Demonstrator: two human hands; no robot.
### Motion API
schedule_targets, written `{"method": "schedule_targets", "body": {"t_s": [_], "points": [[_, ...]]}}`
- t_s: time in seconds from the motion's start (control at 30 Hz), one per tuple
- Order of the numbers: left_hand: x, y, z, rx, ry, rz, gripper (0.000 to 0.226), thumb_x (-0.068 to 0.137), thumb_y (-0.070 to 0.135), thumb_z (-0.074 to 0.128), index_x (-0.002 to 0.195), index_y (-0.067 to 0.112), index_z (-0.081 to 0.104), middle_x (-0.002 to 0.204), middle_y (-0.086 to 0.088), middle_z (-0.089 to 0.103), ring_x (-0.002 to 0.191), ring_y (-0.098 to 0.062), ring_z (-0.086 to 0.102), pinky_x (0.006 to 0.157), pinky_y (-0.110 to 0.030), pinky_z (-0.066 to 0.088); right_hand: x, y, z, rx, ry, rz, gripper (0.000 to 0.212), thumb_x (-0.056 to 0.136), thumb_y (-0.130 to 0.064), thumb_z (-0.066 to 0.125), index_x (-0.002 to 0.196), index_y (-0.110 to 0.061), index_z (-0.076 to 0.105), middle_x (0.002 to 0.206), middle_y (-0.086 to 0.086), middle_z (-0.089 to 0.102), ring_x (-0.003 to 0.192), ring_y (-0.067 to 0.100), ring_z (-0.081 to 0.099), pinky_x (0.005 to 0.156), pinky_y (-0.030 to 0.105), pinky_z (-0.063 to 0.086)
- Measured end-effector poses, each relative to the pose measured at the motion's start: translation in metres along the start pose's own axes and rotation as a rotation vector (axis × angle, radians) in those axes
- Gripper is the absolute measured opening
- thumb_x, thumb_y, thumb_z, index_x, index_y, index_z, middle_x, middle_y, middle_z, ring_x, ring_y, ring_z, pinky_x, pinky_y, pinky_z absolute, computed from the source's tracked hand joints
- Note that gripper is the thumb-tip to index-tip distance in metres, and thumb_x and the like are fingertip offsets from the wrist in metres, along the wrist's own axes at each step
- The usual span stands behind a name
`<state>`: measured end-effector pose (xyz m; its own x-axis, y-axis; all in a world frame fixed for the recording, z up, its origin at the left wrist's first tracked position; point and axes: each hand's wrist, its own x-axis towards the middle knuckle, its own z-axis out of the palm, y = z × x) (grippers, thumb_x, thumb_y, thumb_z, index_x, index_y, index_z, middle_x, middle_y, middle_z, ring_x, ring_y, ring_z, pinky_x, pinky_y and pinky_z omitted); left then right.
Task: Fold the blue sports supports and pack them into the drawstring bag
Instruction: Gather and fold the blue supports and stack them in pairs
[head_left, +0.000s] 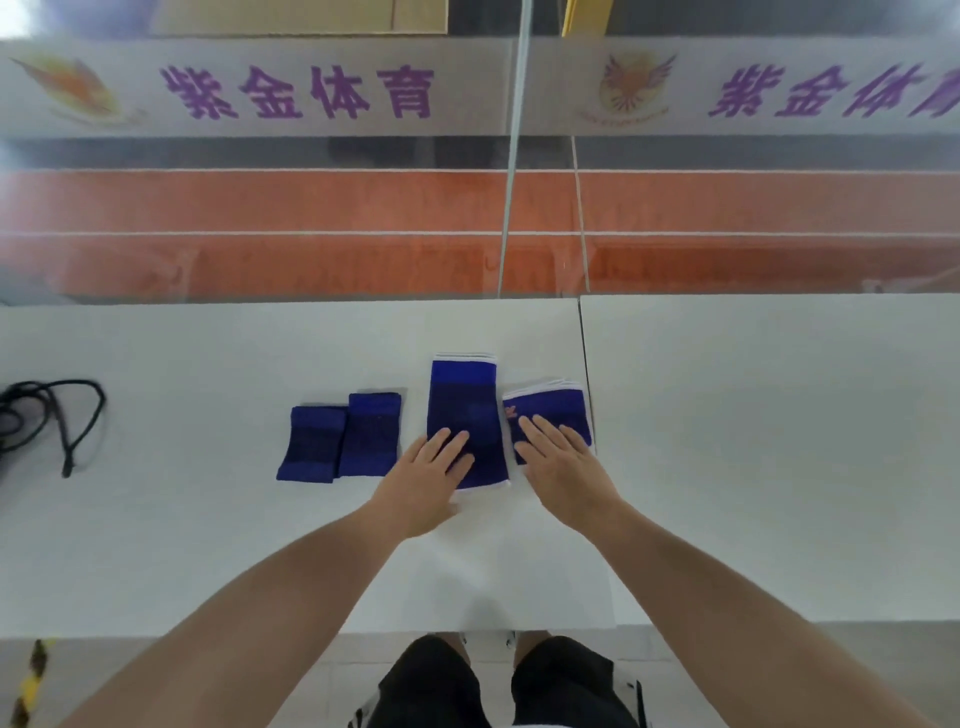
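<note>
Head view: left hand (434, 467) flat, fingers straight, pressing the near end of the tall support (465, 410). Right hand (558, 462) same, flat on the short support (550, 408) beside it. Nothing gripped. Two folded supports (314, 441) sit left of the left fingers. Knit looks soft, light and springy, so I'd pinch a short edge. Black cord (67, 415) far left is cut off by the frame; drawstring bag not made out.
</note>
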<state>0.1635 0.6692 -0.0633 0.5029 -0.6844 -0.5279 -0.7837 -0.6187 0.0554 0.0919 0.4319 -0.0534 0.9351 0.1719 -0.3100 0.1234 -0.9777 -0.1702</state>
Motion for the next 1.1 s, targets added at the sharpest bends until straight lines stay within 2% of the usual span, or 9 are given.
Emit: {"method": "schedule_targets", "body": {"t_s": [0.23, 0.4, 0.5, 0.63, 0.73, 0.83, 0.9, 0.97, 1.1], "points": [[0.008, -0.004, 0.009, -0.017, 0.164, 0.043, 0.034, 0.095, 0.028, 0.058, 0.125, 0.012, 0.059, 0.156, -0.017, 0.038, 0.143, -0.039, 0.035, 0.114, -0.050, 0.036, 0.007, -0.040, 0.012, 0.072, -0.140, -0.029, 0.057, 0.101, -0.040, 0.051, 0.152, -0.021, 0.035, 0.166, 0.000, 0.017, 0.154, 0.018, 0.010, 0.124, 0.041, 0.014], [0.005, -0.011, 0.012, -0.117, 0.339, 0.109, 0.035, 0.092, 0.026, 0.054, 0.119, 0.007, 0.068, 0.141, -0.011, 0.058, 0.133, -0.029, 0.052, 0.113, -0.046, 0.037, 0.011, -0.048, 0.017, -0.006, -0.064, -0.009, 0.044, 0.094, -0.034, 0.061, 0.135, -0.019, 0.054, 0.162, 0.005, 0.029, 0.151, 0.023, 0.022, 0.118, 0.043, 0.027], [-0.016, -0.020, 0.018, -0.243, 0.329, 0.236, 0.040, 0.092, 0.031, 0.055, 0.124, 0.010, 0.065, 0.148, -0.006, 0.051, 0.141, -0.023, 0.043, 0.120, -0.042, 0.029, 0.012, -0.053, 0.012, 0.105, -0.084, -0.025, 0.038, 0.093, -0.026, 0.063, 0.129, -0.016, 0.059, 0.157, 0.005, 0.039, 0.144, 0.023, 0.038, 0.114, 0.038, 0.036], [-0.040, -0.036, 0.026, -0.332, 0.036, 0.179, 0.072, 0.093, 0.053, 0.052, 0.155, 0.028, 0.025, 0.165, 0.012, 0.013, 0.152, -0.008, 0.008, 0.123, -0.034, 0.010, 0.005, -0.057, -0.005, 0.469, -0.215, 0.158, 0.056, 0.094, -0.027, 0.064, 0.146, -0.018, 0.044, 0.141, 0.002, 0.056, 0.123, 0.023, 0.056, 0.104, 0.034, 0.047], [-0.043, -0.037, 0.030, -0.419, 0.060, 0.179, 0.061, 0.099, 0.040, 0.052, 0.155, 0.028, 0.029, 0.163, 0.011, 0.024, 0.150, -0.008, 0.018, 0.123, -0.035, 0.021, 0.001, -0.056, -0.010, 0.469, -0.212, 0.171, 0.045, 0.092, -0.031, 0.064, 0.134, -0.018, 0.055, 0.130, 0.000, 0.062, 0.117, 0.022, 0.058, 0.100, 0.034, 0.049], [-0.044, -0.028, 0.028, -0.687, 0.104, 0.045, 0.041, 0.102, 0.027, 0.051, 0.143, 0.026, 0.049, 0.146, 0.003, 0.054, 0.134, -0.016, 0.049, 0.110, -0.035, 0.042, 0.000, -0.057, -0.007, 0.586, -0.158, 0.238, 0.028, 0.090, -0.028, 0.067, 0.114, -0.019, 0.057, 0.111, -0.004, 0.067, 0.101, 0.020, 0.063, 0.090, 0.036, 0.053], [-0.044, -0.022, 0.023, -0.888, 0.142, -0.092, 0.024, 0.103, 0.029, 0.048, 0.124, 0.030, 0.059, 0.112, 0.003, 0.069, 0.098, -0.019, 0.065, 0.084, -0.032, 0.050, 0.001, -0.059, -0.003, 0.757, -0.099, 0.368, 0.024, 0.092, -0.026, 0.068, 0.109, -0.020, 0.051, 0.100, -0.004, 0.066, 0.091, 0.018, 0.064, 0.085, 0.038, 0.056], [-0.041, -0.019, 0.015, -0.992, 0.177, -0.251, 0.023, 0.104, 0.033, 0.044, 0.118, 0.024, 0.060, 0.092, 0.002, 0.067, 0.076, -0.017, 0.060, 0.069, -0.028, 0.043, 0.005, -0.063, -0.003, 0.892, -0.038, 0.503, 0.027, 0.093, -0.029, 0.068, 0.113, -0.022, 0.051, 0.104, -0.006, 0.065, 0.095, 0.015, 0.063, 0.085, 0.036, 0.056], [-0.029, -0.017, 0.002, -1.047, 0.181, -0.434, 0.032, 0.105, 0.037, 0.040, 0.122, 0.016, 0.057, 0.087, -0.001, 0.064, 0.074, -0.019, 0.058, 0.065, -0.031, 0.040, 0.015, -0.069, -0.005, 0.956, -0.015, 0.583, 0.024, 0.094, -0.030, 0.065, 0.116, -0.022, 0.059, 0.102, -0.009, 0.065, 0.095, 0.013, 0.062, 0.082, 0.028, 0.051]]}}
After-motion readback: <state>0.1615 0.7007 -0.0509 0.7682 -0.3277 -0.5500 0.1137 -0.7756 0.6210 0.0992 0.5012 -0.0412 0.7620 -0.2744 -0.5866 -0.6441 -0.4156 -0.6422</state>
